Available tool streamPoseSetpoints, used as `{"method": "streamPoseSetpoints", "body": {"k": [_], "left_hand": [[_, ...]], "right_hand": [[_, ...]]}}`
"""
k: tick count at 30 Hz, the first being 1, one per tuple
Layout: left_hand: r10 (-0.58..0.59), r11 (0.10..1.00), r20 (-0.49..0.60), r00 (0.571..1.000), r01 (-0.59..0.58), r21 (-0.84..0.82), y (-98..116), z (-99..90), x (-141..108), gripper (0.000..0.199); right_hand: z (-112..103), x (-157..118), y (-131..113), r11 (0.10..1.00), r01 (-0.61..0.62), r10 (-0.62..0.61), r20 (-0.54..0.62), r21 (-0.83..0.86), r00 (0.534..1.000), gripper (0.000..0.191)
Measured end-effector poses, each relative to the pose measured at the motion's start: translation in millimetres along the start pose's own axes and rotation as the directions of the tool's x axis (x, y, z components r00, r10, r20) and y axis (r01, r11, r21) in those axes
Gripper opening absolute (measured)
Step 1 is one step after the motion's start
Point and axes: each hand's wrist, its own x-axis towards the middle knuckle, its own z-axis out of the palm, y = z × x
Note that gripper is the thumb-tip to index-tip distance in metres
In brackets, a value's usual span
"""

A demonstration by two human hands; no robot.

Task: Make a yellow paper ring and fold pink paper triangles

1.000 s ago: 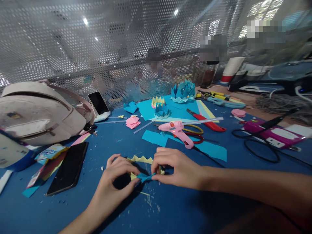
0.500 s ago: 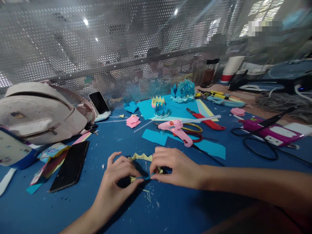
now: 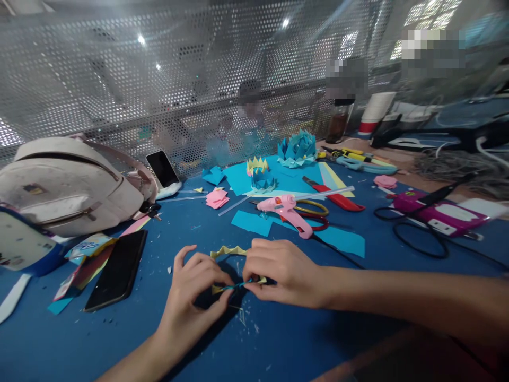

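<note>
Between finger and thumb, my left hand (image 3: pixel 194 289) pinches one side of a folded paper ring. The pinch of my right hand (image 3: pixel 284 273) is a short way to the right on the same ring. Pale yellow zigzag paper (image 3: pixel 228 251) forms its far side, and a narrow blue part (image 3: pixel 238 285) shows between my fingertips. My fingers hide much of the ring. Beyond my right hand lies a pink glue gun (image 3: pixel 284 208) with a clear glue stick in its back. Blue paper strips (image 3: pixel 251 222) are around it, and scissors (image 3: pixel 314 208) lie partly beneath it.
Small yellow and blue paper crowns (image 3: pixel 263 183) and a blue paper lotus (image 3: pixel 299 148) stand at the back. A red-handled tool (image 3: pixel 338 199) lies nearby. A black phone (image 3: pixel 119 270) and a backpack (image 3: pixel 75 185) are left, a purple power strip (image 3: pixel 433 212) right.
Both hands keep their pinch on the paper ring and have shifted only slightly. The narrow blue part is tilted a little differently. The view has moved a little.
</note>
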Motion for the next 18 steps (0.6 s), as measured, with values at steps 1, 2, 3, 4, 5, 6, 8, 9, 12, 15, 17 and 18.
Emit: {"method": "streamPoseSetpoints", "body": {"k": [1, 2, 3, 4, 5, 6, 8, 9, 12, 15, 17, 18], "left_hand": [[0.003, 1.000, -0.004, 1.000, -0.003, 0.011, 0.1, 0.1, 0.1, 0.013], [0.004, 1.000, -0.008, 1.000, -0.004, 0.020, 0.1, 0.3, 0.1, 0.013], [0.005, 1.000, -0.012, 1.000, -0.005, 0.029, 0.0, 0.6, 0.2, 0.013], [0.006, 0.999, -0.014, 1.000, -0.006, 0.036, -0.1, 1.0, 0.3, 0.013], [0.009, 0.999, -0.016, 1.000, -0.008, 0.041, -0.1, 1.4, 0.5, 0.013], [0.010, 0.999, -0.019, 1.000, -0.009, 0.047, 0.0, 1.8, 0.6, 0.012], [0.012, 0.998, -0.025, 1.000, -0.010, 0.054, 0.9, 2.3, 1.0, 0.012], [0.012, 0.998, -0.028, 1.000, -0.011, 0.056, 1.5, 2.4, 1.2, 0.012], [0.016, 0.998, -0.040, 0.999, -0.013, 0.055, 3.9, 2.1, 1.8, 0.013], [0.026, 0.998, -0.072, 0.997, -0.021, 0.063, 6.9, 2.0, 1.8, 0.012], [0.042, 0.996, -0.107, 0.993, -0.034, 0.077, 8.7, 2.8, 1.7, 0.011], [0.055, 0.995, -0.127, 0.990, -0.044, 0.088, 9.5, 3.5, 1.6, 0.011]], "right_hand": [[0.3, 0.3, -0.2, 1.000, -0.015, 0.015, -0.006, 0.010, 1.000, 0.006], [0.6, 0.5, -0.3, 0.999, -0.027, 0.027, -0.009, 0.020, 1.000, 0.006], [0.9, 0.6, -0.5, 0.999, -0.034, 0.035, -0.009, 0.027, 0.999, 0.006], [1.0, 0.6, -0.6, 0.999, -0.039, 0.040, -0.007, 0.032, 0.999, 0.005], [1.2, 0.5, -0.7, 0.999, -0.043, 0.043, -0.004, 0.034, 0.999, 0.005], [1.3, 0.3, -0.8, 0.998, -0.045, 0.045, -0.003, 0.032, 0.999, 0.005], [1.4, -0.1, -1.2, 0.999, -0.049, 0.049, -0.003, 0.024, 0.999, 0.005], [1.4, -0.3, -1.4, 0.999, -0.050, 0.050, -0.005, 0.017, 0.999, 0.005], [1.1, -0.8, -2.0, 0.999, -0.043, 0.042, -0.018, -0.008, 0.999, 0.004], [0.2, -0.8, -2.4, 0.999, -0.026, 0.025, -0.027, -0.023, 0.999, 0.008], [-0.7, -0.6, -2.7, 0.999, 0.004, -0.005, -0.041, -0.037, 0.999, 0.011], [-1.2, -0.4, -3.0, 0.999, 0.024, -0.027, -0.050, -0.048, 0.998, 0.012]]}}
